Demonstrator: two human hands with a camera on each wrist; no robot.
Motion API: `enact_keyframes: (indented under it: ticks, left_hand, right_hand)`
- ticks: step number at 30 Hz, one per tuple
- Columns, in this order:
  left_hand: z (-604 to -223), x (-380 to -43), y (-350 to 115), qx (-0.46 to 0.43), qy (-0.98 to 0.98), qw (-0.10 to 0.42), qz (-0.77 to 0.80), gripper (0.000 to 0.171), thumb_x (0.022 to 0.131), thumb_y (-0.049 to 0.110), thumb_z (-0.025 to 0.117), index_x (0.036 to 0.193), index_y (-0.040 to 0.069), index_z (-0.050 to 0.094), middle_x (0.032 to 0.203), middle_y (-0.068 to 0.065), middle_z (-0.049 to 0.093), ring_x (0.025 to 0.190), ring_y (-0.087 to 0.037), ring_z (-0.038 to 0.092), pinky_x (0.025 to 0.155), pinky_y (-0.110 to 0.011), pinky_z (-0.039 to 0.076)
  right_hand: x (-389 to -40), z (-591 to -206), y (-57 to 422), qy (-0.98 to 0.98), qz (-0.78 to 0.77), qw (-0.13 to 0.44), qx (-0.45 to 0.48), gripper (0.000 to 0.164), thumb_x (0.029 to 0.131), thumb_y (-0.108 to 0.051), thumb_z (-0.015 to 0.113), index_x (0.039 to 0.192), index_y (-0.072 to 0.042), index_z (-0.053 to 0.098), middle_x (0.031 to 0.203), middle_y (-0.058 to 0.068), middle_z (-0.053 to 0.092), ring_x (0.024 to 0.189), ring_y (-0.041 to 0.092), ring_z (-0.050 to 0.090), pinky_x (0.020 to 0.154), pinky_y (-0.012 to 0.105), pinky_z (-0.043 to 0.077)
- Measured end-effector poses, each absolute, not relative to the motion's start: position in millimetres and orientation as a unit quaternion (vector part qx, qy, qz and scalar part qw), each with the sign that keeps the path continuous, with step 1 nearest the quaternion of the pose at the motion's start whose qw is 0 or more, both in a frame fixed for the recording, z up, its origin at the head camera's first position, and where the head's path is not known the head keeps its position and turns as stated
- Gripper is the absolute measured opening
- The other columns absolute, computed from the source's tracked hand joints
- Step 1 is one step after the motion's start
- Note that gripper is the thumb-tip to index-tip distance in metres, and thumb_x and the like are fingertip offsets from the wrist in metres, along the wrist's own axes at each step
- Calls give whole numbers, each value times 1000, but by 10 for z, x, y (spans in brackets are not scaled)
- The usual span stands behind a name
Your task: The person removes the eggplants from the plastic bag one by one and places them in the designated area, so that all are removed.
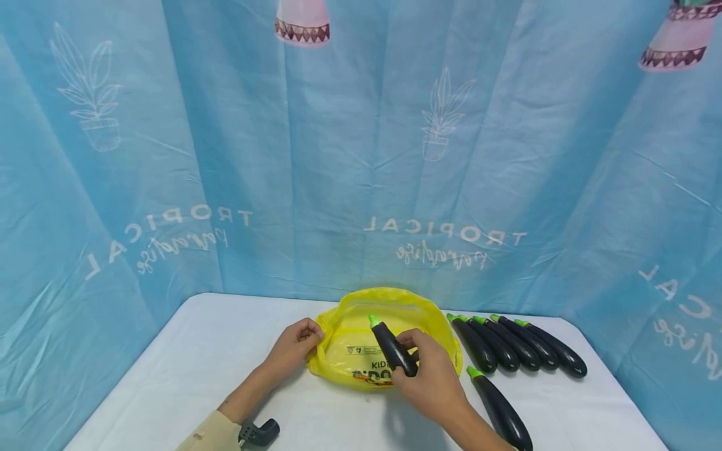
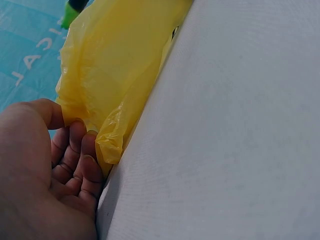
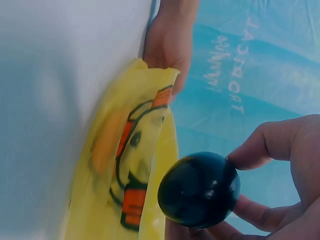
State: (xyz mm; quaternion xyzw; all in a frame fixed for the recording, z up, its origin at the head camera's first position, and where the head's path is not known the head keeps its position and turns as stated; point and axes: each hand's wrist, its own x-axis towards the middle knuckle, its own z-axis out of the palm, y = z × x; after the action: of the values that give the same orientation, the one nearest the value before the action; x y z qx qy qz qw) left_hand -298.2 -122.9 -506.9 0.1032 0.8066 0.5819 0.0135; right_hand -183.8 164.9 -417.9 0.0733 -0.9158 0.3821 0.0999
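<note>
A yellow plastic bag point(image 1: 338, 360) with printed lettering stands on the table with its mouth spread wide. At its left side my left hand point(image 1: 294, 347) pinches the rim; in the left wrist view, thumb and fingers point(image 2: 75, 130) hold the thin film. My right hand point(image 1: 431, 379) grips a dark eggplant point(image 1: 393, 349) by its thick end, over the bag's mouth, its green stem tip pointing up and away. The right wrist view shows the glossy rounded end of this eggplant point(image 3: 200, 190) between thumb and fingers, beside the bag's printed wall point(image 3: 135, 150).
Several eggplants point(image 1: 521, 344) lie side by side right of the bag, stems toward the back. One more eggplant point(image 1: 499, 410) lies nearer, beside my right forearm. A white cloth covers the table point(image 1: 220, 338), and a blue printed curtain point(image 1: 338, 156) hangs behind it.
</note>
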Motion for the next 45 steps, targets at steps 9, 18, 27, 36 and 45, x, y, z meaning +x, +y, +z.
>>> enact_keyframes:
  ticks: [9, 18, 27, 36, 45]
  left_hand:
    - [-5084, -2976, -1223, 96, 809, 9, 580, 11, 103, 18, 67, 103, 8, 64, 80, -3, 60, 73, -18, 54, 62, -27, 46]
    - [-5082, -2991, -1217, 98, 806, 9, 584, 12, 103, 18, 67, 105, 6, 63, 81, -3, 61, 74, -19, 54, 62, -27, 47]
    - [-5099, -2992, -1223, 100, 805, 9, 584, 13, 103, 18, 67, 105, 6, 64, 83, -3, 61, 75, -18, 55, 64, -27, 48]
    - [-5074, -2987, -1229, 103, 798, 17, 593, 13, 104, 18, 67, 105, 5, 63, 82, -3, 61, 75, -18, 55, 65, -26, 48]
    - [-5100, -2998, -1238, 104, 801, 12, 590, 13, 104, 18, 67, 106, 5, 63, 82, -4, 61, 75, -19, 54, 63, -26, 48]
  right_hand:
    - [-1730, -4123, 1857, -911, 406, 67, 39, 43, 80, -7, 81, 120, -18, 68, 111, -2, 68, 91, 15, 62, 77, 37, 54]
    - [-1652, -4113, 2076, -902, 429, 40, 0, 44, 78, -5, 81, 119, -18, 69, 110, -3, 69, 95, 16, 64, 78, 37, 53]
    - [-1591, -4107, 2321, -891, 453, 18, -33, 47, 81, -1, 80, 124, -12, 66, 120, 4, 67, 96, 19, 66, 77, 38, 57]
    - [-1559, -4089, 2562, -898, 435, 5, -65, 50, 83, -2, 79, 130, -9, 64, 124, 7, 68, 93, 19, 69, 78, 38, 59]
    - [-1586, -4088, 2863, -904, 416, -23, -90, 53, 84, -6, 80, 134, -5, 62, 127, 13, 67, 101, 24, 69, 79, 43, 61]
